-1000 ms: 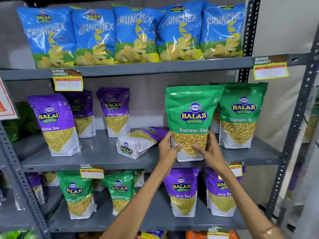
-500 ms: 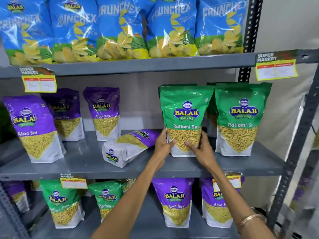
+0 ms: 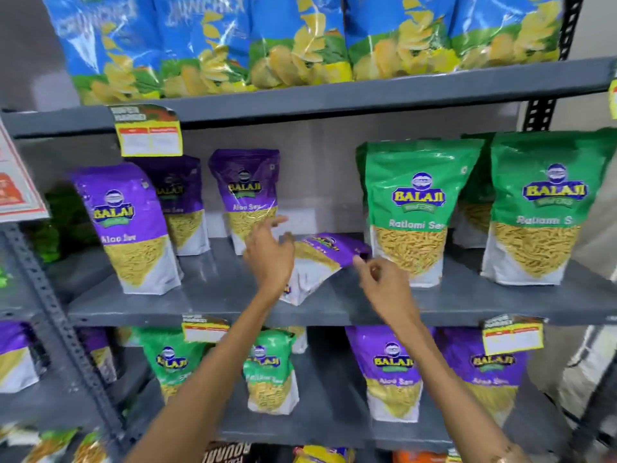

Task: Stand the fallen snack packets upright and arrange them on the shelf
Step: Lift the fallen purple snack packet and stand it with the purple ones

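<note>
Left fingers (image 3: 278,225) spread, right fingers (image 3: 362,264) loosely curled, both empty, over fallen purple Balaji packet (image 3: 320,262), middle shelf (image 3: 213,295)

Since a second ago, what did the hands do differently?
Both hands let go of the green Ratlami Sev packet, which now stands alone, and moved left to the fallen purple packet. The left hand is spread over it; the right hand reaches for its edge. That packet still lies down, and the others stayed upright.

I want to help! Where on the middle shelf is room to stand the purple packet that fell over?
Bare shelf lies between the front purple packet and the fallen packet. The right side is crowded with green packets.
</note>
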`<state>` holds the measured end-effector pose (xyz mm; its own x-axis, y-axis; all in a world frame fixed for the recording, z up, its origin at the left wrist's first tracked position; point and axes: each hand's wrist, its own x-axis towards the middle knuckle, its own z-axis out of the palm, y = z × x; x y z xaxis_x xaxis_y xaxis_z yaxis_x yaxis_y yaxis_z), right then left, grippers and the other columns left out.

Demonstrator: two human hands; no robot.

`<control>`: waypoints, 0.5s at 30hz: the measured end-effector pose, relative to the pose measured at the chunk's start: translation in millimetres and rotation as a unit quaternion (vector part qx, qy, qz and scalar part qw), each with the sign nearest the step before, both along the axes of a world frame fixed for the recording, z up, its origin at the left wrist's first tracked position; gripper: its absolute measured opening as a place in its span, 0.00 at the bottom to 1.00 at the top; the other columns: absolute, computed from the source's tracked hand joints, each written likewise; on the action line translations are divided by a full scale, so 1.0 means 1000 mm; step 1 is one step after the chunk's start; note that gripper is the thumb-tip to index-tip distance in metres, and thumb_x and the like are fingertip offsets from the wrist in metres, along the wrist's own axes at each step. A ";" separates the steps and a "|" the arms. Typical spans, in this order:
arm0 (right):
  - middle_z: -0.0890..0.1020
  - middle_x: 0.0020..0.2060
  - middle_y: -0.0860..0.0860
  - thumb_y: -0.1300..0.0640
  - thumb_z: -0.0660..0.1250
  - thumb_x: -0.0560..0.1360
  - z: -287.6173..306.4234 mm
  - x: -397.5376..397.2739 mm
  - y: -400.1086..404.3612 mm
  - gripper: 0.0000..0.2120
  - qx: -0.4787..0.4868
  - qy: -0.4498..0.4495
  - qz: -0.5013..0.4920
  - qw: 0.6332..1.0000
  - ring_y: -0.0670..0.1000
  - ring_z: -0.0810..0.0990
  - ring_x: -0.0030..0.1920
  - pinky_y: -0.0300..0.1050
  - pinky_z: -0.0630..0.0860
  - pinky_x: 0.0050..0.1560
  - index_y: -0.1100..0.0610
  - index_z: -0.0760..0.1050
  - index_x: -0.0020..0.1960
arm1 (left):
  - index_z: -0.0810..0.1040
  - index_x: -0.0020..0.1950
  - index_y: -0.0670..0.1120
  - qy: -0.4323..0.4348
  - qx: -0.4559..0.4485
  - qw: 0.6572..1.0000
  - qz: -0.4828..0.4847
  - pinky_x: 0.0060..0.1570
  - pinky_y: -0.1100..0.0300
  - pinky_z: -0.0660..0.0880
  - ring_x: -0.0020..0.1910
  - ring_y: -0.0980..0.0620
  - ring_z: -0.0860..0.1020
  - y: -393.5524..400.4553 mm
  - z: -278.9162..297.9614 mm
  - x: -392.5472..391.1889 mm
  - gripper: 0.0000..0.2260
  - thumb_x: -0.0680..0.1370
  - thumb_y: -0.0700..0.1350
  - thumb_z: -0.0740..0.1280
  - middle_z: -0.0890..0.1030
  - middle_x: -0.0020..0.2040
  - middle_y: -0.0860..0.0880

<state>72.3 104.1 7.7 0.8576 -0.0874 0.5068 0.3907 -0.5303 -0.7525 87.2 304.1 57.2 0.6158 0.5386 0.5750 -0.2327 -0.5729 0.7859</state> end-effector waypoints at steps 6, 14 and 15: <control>0.64 0.77 0.65 0.28 0.50 0.77 0.018 0.052 0.074 0.46 -0.036 0.308 0.054 0.949 0.62 0.65 0.78 0.52 0.61 0.77 0.64 0.61 0.78 | 0.80 0.40 0.42 0.382 -0.193 0.869 -0.248 0.27 0.58 0.81 0.29 0.49 0.84 0.060 0.008 0.019 0.08 0.77 0.44 0.71 0.87 0.35 0.44; 0.81 0.63 0.59 0.31 0.71 0.49 -0.043 0.067 0.122 0.55 0.147 0.244 0.048 0.957 0.57 0.82 0.60 0.54 0.77 0.65 0.64 0.75 0.67 | 0.80 0.40 0.46 0.387 -0.269 0.798 -0.375 0.28 0.60 0.82 0.26 0.52 0.83 0.112 -0.013 -0.033 0.06 0.78 0.42 0.70 0.85 0.29 0.47; 0.83 0.58 0.57 0.36 0.71 0.52 -0.033 0.052 0.122 0.48 0.186 0.220 0.044 0.957 0.55 0.83 0.56 0.51 0.78 0.62 0.64 0.76 0.65 | 0.80 0.43 0.45 0.379 -0.269 0.788 -0.405 0.32 0.59 0.83 0.29 0.51 0.84 0.106 -0.016 -0.035 0.05 0.79 0.40 0.68 0.86 0.32 0.46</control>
<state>124.3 225.6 -25.3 0.9931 -0.1091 0.0423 0.0228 -0.1737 -0.9845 52.7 410.3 40.9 0.9393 -0.1674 -0.2995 0.3014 -0.0145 0.9534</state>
